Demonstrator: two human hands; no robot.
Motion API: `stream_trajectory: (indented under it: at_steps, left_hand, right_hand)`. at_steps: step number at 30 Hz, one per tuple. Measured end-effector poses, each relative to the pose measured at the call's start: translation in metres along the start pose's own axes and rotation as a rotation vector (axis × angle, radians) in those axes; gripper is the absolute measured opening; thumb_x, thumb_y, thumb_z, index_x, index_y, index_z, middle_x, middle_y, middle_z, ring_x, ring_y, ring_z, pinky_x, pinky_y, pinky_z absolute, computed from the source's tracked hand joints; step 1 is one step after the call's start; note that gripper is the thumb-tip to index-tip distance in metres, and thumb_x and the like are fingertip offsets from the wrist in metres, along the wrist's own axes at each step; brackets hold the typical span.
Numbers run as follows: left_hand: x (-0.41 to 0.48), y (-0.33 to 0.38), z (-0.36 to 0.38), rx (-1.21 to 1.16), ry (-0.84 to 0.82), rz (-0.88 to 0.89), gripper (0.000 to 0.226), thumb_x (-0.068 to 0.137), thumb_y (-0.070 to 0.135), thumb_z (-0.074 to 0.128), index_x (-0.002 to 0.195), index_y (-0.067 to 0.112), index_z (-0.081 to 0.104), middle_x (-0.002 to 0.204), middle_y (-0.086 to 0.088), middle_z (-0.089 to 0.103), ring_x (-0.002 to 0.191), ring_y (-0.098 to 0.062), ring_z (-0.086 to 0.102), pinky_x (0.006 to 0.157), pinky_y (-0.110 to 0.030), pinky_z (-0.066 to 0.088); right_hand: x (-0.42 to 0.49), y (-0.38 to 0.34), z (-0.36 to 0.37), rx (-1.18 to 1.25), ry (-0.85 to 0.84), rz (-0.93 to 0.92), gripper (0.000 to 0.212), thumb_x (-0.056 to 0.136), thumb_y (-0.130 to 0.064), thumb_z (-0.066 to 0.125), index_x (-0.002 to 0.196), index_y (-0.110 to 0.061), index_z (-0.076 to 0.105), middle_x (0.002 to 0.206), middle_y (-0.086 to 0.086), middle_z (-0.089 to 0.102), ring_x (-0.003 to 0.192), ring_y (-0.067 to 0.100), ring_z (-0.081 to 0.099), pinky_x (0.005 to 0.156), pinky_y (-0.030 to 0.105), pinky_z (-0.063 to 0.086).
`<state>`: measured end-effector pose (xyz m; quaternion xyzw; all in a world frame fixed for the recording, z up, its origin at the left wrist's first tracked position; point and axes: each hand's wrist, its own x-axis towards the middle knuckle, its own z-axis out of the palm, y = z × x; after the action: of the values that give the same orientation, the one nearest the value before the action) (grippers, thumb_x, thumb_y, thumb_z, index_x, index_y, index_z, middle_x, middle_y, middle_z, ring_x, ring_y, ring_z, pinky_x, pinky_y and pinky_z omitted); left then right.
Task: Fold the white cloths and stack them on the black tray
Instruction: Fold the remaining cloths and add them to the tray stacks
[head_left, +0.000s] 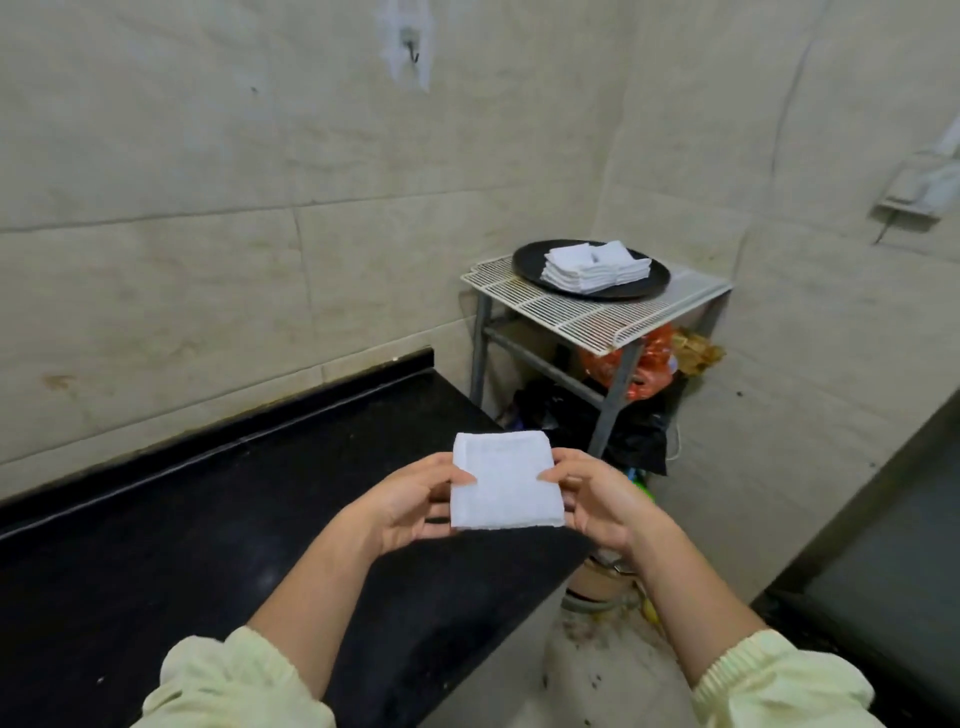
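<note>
The person is holding a folded white cloth (506, 480) between both hands, above the right end of the black worktop (208, 545). The left hand (410, 501) is pinching the cloth's left edge, thumb lying on top and fingers curling beneath. The right hand (597, 499) is pinching the right edge the same way. The cloth is lying flat and square between them; it seems to be hanging clear of the worktop, though the angle makes that hard to judge. Well apart from the hands, in the corner of the room, a black tray (530, 260) is sitting on a white wire rack (587, 317). A stack of folded cloths (595, 266) is resting on the tray, towards its right side.
</note>
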<state>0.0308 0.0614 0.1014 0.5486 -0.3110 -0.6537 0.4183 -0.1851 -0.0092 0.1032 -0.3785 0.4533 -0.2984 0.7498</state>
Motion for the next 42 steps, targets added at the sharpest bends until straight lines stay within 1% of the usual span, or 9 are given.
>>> stream_trajectory:
  at_steps: [6, 13, 20, 23, 26, 31, 35, 39, 42]
  left_hand:
    - [0.068, 0.061, 0.041, 0.041, -0.037, 0.060, 0.033, 0.084, 0.015, 0.066, 0.116, 0.025, 0.064, 0.112, -0.006, 0.068, 0.091, -0.017, 0.068, 0.062, -0.026, 0.055]
    - [0.158, 0.141, 0.080, 0.045, -0.096, 0.146, 0.031, 0.087, 0.014, 0.063, 0.116, 0.026, 0.063, 0.090, 0.002, 0.072, 0.078, -0.012, 0.066, 0.064, -0.024, 0.057]
    - [0.239, 0.213, 0.125, 0.056, -0.106, 0.169, 0.022, 0.087, 0.013, 0.062, 0.104, 0.027, 0.063, 0.092, 0.000, 0.066, 0.069, -0.011, 0.064, 0.062, -0.023, 0.056]
    - [0.267, 0.236, 0.141, 0.057, -0.073, 0.170, 0.022, 0.088, 0.014, 0.062, 0.106, 0.025, 0.064, 0.089, 0.000, 0.065, 0.060, -0.010, 0.064, 0.057, -0.022, 0.058]
    - [0.295, 0.256, 0.157, 0.042, -0.011, 0.171, 0.024, 0.087, 0.016, 0.064, 0.111, 0.019, 0.063, 0.088, -0.003, 0.066, 0.059, -0.012, 0.066, 0.054, -0.025, 0.057]
    - [0.348, 0.287, 0.183, 0.018, 0.076, 0.189, 0.024, 0.088, 0.016, 0.063, 0.112, 0.017, 0.063, 0.094, -0.005, 0.066, 0.073, -0.015, 0.067, 0.058, -0.028, 0.056]
    - [0.397, 0.313, 0.204, 0.015, 0.168, 0.225, 0.020, 0.089, 0.013, 0.063, 0.109, 0.018, 0.064, 0.092, -0.003, 0.069, 0.076, -0.015, 0.066, 0.057, -0.025, 0.055]
    - [0.436, 0.335, 0.220, 0.015, 0.227, 0.261, 0.020, 0.090, 0.012, 0.064, 0.109, 0.017, 0.063, 0.095, -0.004, 0.069, 0.077, -0.016, 0.066, 0.056, -0.024, 0.055]
    - [0.463, 0.350, 0.229, -0.006, 0.289, 0.280, 0.013, 0.089, 0.009, 0.066, 0.100, 0.015, 0.064, 0.081, 0.000, 0.068, 0.064, -0.013, 0.065, 0.056, -0.025, 0.055]
  right_hand:
    - [0.039, -0.074, -0.046, -0.034, 0.024, -0.093, 0.035, 0.080, 0.004, 0.059, 0.112, -0.007, 0.064, 0.113, 0.014, 0.063, 0.092, 0.025, 0.063, 0.061, 0.032, 0.059]
    - [0.101, -0.173, -0.098, -0.044, 0.005, -0.151, 0.039, 0.077, 0.005, 0.059, 0.112, -0.012, 0.064, 0.109, 0.011, 0.066, 0.086, 0.020, 0.063, 0.061, 0.028, 0.059]
    - [0.162, -0.264, -0.153, -0.103, 0.005, -0.204, 0.054, 0.072, 0.004, 0.064, 0.126, -0.002, 0.060, 0.118, 0.015, 0.065, 0.093, 0.021, 0.061, 0.069, 0.030, 0.059]
    - [0.188, -0.290, -0.174, -0.112, -0.038, -0.203, 0.054, 0.072, 0.003, 0.065, 0.126, -0.002, 0.061, 0.126, 0.017, 0.063, 0.101, 0.023, 0.061, 0.075, 0.033, 0.060]
    - [0.215, -0.318, -0.191, -0.122, -0.056, -0.204, 0.046, 0.078, 0.005, 0.059, 0.124, 0.001, 0.061, 0.117, 0.016, 0.065, 0.087, 0.020, 0.066, 0.065, 0.030, 0.060]
    - [0.272, -0.365, -0.223, -0.124, -0.063, -0.197, 0.058, 0.073, 0.001, 0.065, 0.130, -0.003, 0.055, 0.128, 0.018, 0.060, 0.089, 0.023, 0.068, 0.061, 0.031, 0.058]
    - [0.317, -0.407, -0.251, -0.203, -0.090, -0.191, 0.024, 0.083, -0.001, 0.058, 0.103, -0.008, 0.067, 0.106, 0.011, 0.066, 0.086, 0.021, 0.065, 0.069, 0.031, 0.058]
    - [0.357, -0.447, -0.269, -0.225, -0.073, -0.207, 0.036, 0.082, -0.001, 0.059, 0.118, -0.001, 0.064, 0.105, 0.011, 0.064, 0.084, 0.021, 0.065, 0.062, 0.030, 0.057]
    - [0.389, -0.469, -0.277, -0.236, -0.058, -0.221, 0.034, 0.083, -0.002, 0.060, 0.117, 0.002, 0.064, 0.103, 0.012, 0.061, 0.084, 0.023, 0.063, 0.075, 0.039, 0.056]
